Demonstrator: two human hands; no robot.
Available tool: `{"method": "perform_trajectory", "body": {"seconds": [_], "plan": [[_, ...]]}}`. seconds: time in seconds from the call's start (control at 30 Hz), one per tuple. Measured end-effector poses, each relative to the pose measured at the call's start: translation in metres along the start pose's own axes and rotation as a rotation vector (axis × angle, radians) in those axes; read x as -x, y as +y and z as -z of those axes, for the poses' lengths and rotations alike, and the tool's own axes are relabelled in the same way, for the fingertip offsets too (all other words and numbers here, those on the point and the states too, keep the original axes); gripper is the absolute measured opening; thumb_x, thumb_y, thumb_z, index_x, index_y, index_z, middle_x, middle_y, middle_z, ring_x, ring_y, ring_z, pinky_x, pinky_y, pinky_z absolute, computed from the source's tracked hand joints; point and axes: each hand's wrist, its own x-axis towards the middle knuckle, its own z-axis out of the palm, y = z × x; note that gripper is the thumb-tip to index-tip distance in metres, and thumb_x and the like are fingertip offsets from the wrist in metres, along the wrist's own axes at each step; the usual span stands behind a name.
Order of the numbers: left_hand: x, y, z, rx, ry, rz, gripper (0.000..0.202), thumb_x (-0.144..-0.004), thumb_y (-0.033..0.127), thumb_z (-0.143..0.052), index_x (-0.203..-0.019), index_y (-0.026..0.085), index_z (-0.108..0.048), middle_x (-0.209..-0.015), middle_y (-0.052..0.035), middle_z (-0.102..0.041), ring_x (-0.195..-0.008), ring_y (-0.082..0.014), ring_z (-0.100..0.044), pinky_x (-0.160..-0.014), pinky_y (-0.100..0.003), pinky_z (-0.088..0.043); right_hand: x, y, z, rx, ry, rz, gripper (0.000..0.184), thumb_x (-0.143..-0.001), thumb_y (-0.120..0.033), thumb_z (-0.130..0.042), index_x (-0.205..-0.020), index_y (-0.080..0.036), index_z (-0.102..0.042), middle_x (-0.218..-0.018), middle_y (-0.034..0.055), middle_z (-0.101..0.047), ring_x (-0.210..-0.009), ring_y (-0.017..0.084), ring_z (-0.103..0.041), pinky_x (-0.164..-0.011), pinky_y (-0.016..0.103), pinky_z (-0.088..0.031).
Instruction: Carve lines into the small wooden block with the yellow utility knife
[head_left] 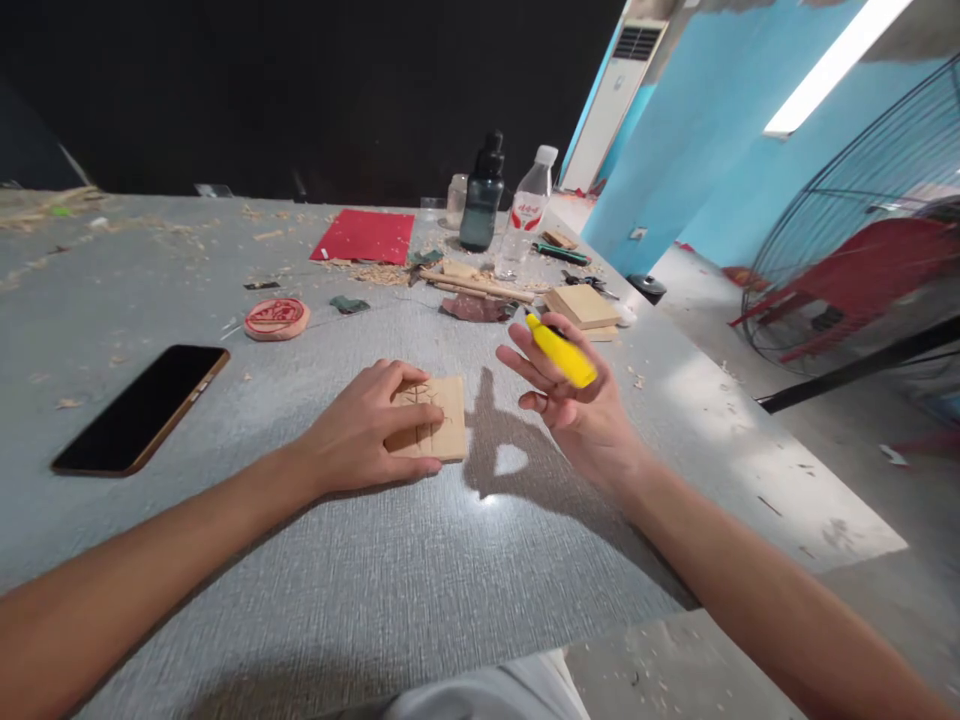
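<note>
My left hand [373,425] presses on a small square wooden block [451,440]. Dark lines mark the block's top face, partly hidden under my fingers. To the right of the block and above the table, my right hand [581,410] is turned palm up with its fingers loosely spread. A yellow utility knife [564,352], smeared by motion, lies between its thumb and fingers, with a pale tip toward the upper left. The knife is apart from the block, and the hand's shadow falls beside it.
A phone [142,410] lies at the left, near a round red carved piece [277,318]. Farther back are red paper [369,235], wood sticks [480,286], a dark bottle [482,200], a clear bottle [529,205] and wooden blocks [583,305]. A fan [847,240] stands right.
</note>
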Motion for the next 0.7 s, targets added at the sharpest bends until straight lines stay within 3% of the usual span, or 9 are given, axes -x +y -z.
{"method": "perform_trajectory", "body": {"seconds": [0.07,0.13,0.2,0.27,0.33,0.47,0.53,0.6,0.7], "plan": [[0.0,0.004,0.002,0.006,-0.021,0.001,0.04,-0.089,0.058,-0.081,-0.118,0.03,-0.079,-0.136,-0.0126,-0.055,-0.119,-0.0333,-0.059,-0.101,-0.055,-0.053,0.002,0.003,-0.003,0.072,0.068,0.025,0.083,-0.057,-0.033,-0.108,-0.128,-0.037,-0.065,-0.138,0.0038,-0.078,-0.126,0.031,-0.076,-0.074,0.033,-0.066],[0.001,0.011,0.004,0.013,-0.042,0.003,0.039,-0.089,0.056,-0.081,-0.116,0.028,-0.079,-0.134,-0.013,-0.055,-0.117,-0.0333,-0.06,-0.099,-0.055,-0.053,0.003,0.008,-0.004,0.17,0.177,0.091,0.062,-0.065,-0.032,-0.105,-0.113,-0.031,-0.066,-0.107,0.0029,-0.084,-0.103,0.028,-0.082,-0.072,0.035,-0.065],[0.003,0.022,0.005,0.022,-0.061,0.019,0.036,-0.088,0.055,-0.082,-0.113,0.029,-0.08,-0.133,-0.0127,-0.056,-0.117,-0.0336,-0.06,-0.098,-0.055,-0.053,0.004,0.014,-0.003,0.247,0.255,0.137,0.044,-0.077,-0.043,-0.098,-0.099,-0.028,-0.063,-0.077,-0.0004,-0.078,-0.075,0.022,-0.079,-0.062,0.032,-0.059],[0.007,0.034,0.005,0.052,-0.083,0.051,0.034,-0.087,0.053,-0.084,-0.111,0.03,-0.081,-0.133,-0.0116,-0.057,-0.118,-0.0331,-0.06,-0.099,-0.055,-0.052,0.005,0.019,0.0,0.282,0.271,0.145,0.04,-0.087,-0.055,-0.087,-0.09,-0.026,-0.06,-0.062,-0.0032,-0.067,-0.056,0.016,-0.067,-0.052,0.028,-0.047],[0.01,0.045,0.005,0.097,-0.111,0.074,0.034,-0.086,0.051,-0.085,-0.112,0.031,-0.08,-0.132,-0.0105,-0.057,-0.119,-0.0322,-0.06,-0.098,-0.053,-0.053,0.006,0.023,0.003,0.26,0.246,0.133,0.037,-0.095,-0.061,-0.076,-0.094,-0.026,-0.064,-0.062,-0.003,-0.066,-0.053,0.013,-0.059,-0.051,0.027,-0.041],[0.012,0.056,0.004,0.093,-0.124,0.077,0.031,-0.085,0.05,-0.086,-0.109,0.031,-0.08,-0.13,-0.0102,-0.058,-0.118,-0.0336,-0.06,-0.096,-0.054,-0.052,0.011,0.022,0.001,0.202,0.12,0.067,0.038,-0.1,-0.054,-0.07,-0.127,-0.029,-0.07,-0.089,0.0033,-0.077,-0.071,0.018,-0.066,-0.065,0.033,-0.052],[0.011,0.055,0.002,0.083,-0.114,0.084,0.03,-0.087,0.051,-0.085,-0.108,0.031,-0.08,-0.13,-0.0103,-0.057,-0.116,-0.0333,-0.06,-0.095,-0.054,-0.052,0.015,0.021,-0.003,0.269,0.088,0.053,0.032,-0.097,-0.051,-0.074,-0.118,-0.028,-0.074,-0.091,0.004,-0.077,-0.073,0.019,-0.068,-0.069,0.035,-0.054],[0.011,0.053,0.0,0.073,-0.097,0.096,0.03,-0.087,0.052,-0.084,-0.108,0.03,-0.079,-0.13,-0.0105,-0.057,-0.114,-0.033,-0.06,-0.095,-0.055,-0.052,0.019,0.019,-0.007,0.399,0.121,0.085,0.024,-0.092,-0.048,-0.081,-0.096,-0.025,-0.074,-0.08,0.0014,-0.072,-0.069,0.018,-0.063,-0.067,0.033,-0.051],[0.011,0.051,-0.003,0.088,-0.106,0.141,0.032,-0.087,0.052,-0.084,-0.109,0.03,-0.078,-0.132,-0.0101,-0.057,-0.113,-0.0323,-0.06,-0.096,-0.055,-0.053,0.021,0.018,-0.012,0.548,0.148,0.093,0.031,-0.091,-0.046,-0.084,-0.076,-0.023,-0.068,-0.067,-0.0013,-0.064,-0.062,0.015,-0.055,-0.061,0.03,-0.045]]}}
